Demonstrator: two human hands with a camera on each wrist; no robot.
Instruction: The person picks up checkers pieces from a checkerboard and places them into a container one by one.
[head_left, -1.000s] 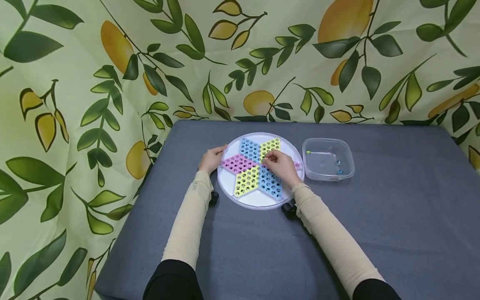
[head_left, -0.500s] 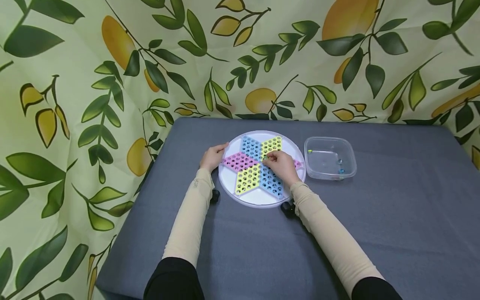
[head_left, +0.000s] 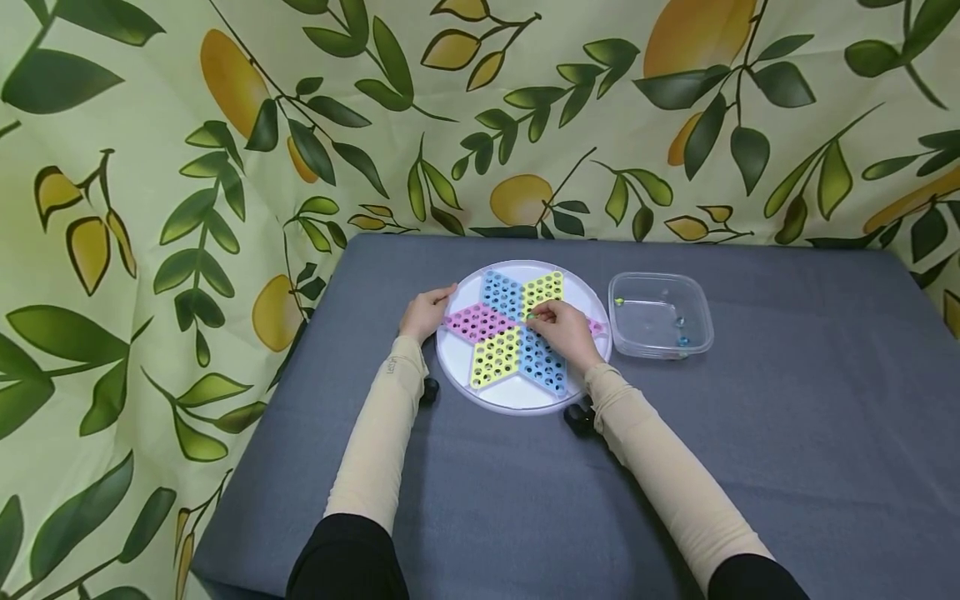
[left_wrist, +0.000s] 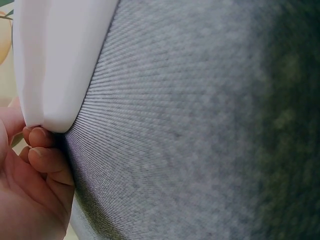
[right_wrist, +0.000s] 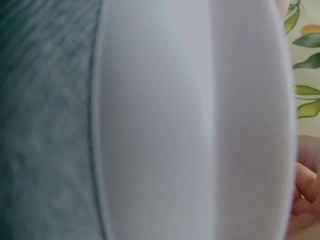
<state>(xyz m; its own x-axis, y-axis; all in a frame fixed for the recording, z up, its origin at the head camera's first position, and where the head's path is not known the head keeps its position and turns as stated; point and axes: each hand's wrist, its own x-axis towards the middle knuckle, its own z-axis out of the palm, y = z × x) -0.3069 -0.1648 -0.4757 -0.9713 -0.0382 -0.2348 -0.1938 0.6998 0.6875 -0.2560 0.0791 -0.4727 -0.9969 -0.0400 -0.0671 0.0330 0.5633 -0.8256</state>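
Observation:
A round white Chinese checkers board (head_left: 519, 393) lies on the table, with a star of blue, yellow and pink holed sections. My left hand (head_left: 426, 315) grips its left rim; in the left wrist view, curled fingers (left_wrist: 47, 159) tuck under the board's edge. Over the star's middle, my right hand (head_left: 566, 333) pinches a small green marble (head_left: 531, 316) between thumb and fingertips, close above the holes. That hand covers much of the right pink section. In the right wrist view, the board's side (right_wrist: 155, 120) hides most of the right hand (right_wrist: 306, 195).
A clear plastic container (head_left: 633, 343) stands right beside the board, holding a green marble (head_left: 619, 302) and a blue marble (head_left: 683, 341) among a few others. The grey cloth-covered table (head_left: 810, 400) meets a leaf-patterned curtain (head_left: 450, 125) at the back and left.
The head view has shifted slightly. Both hands stay at the same places on the board, and the green marble shows a little more between the right fingertips.

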